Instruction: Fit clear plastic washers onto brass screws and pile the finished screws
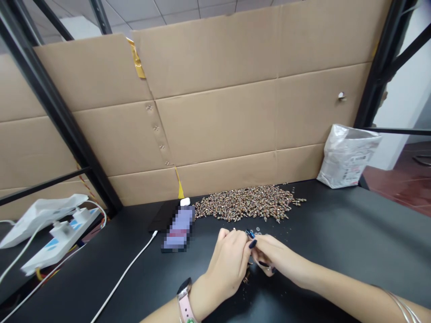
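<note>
My left hand (229, 258) and my right hand (273, 252) meet over the black tabletop, fingertips together. Both are closed in a pinch, and whatever lies between the fingers is too small and hidden to name. Just beyond the fingertips lie a few small pale rings (257, 230) that look like washers. Under the hands, partly covered, sit several small copper-coloured metal pieces (246, 277). Farther back spreads a large pile of small metal screw-like parts (245, 204), in copper and silver tones, apart from both hands.
Left of the pile are a phone (178, 231), a black flat item (163, 217), a white earbud-type case (185, 202) and a white cable (126, 272). A power strip (62, 237) stands far left. A white plastic bag (348, 157) stands at back right, before a cardboard wall (215, 121).
</note>
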The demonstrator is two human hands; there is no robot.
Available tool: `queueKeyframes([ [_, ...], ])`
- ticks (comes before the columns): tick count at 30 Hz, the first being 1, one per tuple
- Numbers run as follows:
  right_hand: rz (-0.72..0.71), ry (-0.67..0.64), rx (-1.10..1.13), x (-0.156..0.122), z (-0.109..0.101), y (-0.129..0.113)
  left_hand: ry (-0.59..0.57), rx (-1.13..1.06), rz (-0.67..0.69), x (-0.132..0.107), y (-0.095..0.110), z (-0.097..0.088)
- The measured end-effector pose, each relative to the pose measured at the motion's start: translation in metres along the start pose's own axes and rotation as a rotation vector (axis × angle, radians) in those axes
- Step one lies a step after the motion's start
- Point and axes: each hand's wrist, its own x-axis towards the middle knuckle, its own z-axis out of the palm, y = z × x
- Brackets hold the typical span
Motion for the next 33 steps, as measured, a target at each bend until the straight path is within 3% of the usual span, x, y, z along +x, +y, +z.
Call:
queueKeyframes([
  [8, -0.138, -0.077, 0.226, 0.001, 0.006, 0.008, 0.087, -0.124, -0.076, 0.000, 0.004, -0.001],
  [13, -0.013, -0.109, 0.360, 0.000, 0.007, 0.008, 0.115, -0.066, -0.065, -0.002, 0.006, -0.001],
  [19, -0.019, 0.055, 0.297, 0.001, 0.011, 0.011, 0.098, 0.011, -0.023, -0.002, 0.008, 0.003],
  [25, -0.036, 0.038, 0.306, 0.000, 0.016, 0.013, 0.097, 0.002, -0.071, -0.001, 0.009, 0.001],
  [33, -0.031, 0.052, 0.313, -0.001, 0.015, 0.009, 0.117, 0.001, -0.029, -0.003, 0.014, -0.002],
])
